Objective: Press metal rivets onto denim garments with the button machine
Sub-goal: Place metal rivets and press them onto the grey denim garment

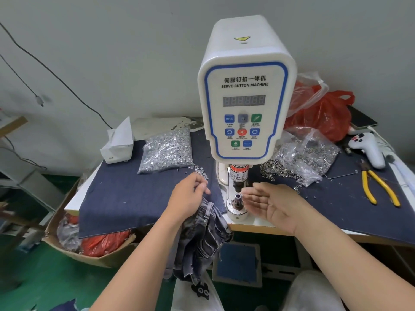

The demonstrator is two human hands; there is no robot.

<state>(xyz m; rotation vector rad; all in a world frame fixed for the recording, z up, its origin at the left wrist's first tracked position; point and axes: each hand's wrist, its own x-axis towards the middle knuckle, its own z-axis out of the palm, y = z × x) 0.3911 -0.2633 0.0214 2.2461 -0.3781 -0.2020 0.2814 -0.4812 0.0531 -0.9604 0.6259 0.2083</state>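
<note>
The white servo button machine stands on a table covered with dark denim cloth. Its lower die sits under the punch. My right hand is held palm-left with fingers stretched, fingertips just right of the die. My left hand has curled fingers beside a few loose rivets. It holds a washed denim garment that hangs from under it over the table's front edge.
A clear bag of silver rivets and a tissue box lie left of the machine. Another bag of rings, yellow pliers, a white handheld controller and red bags lie right. A cardboard box sits below left.
</note>
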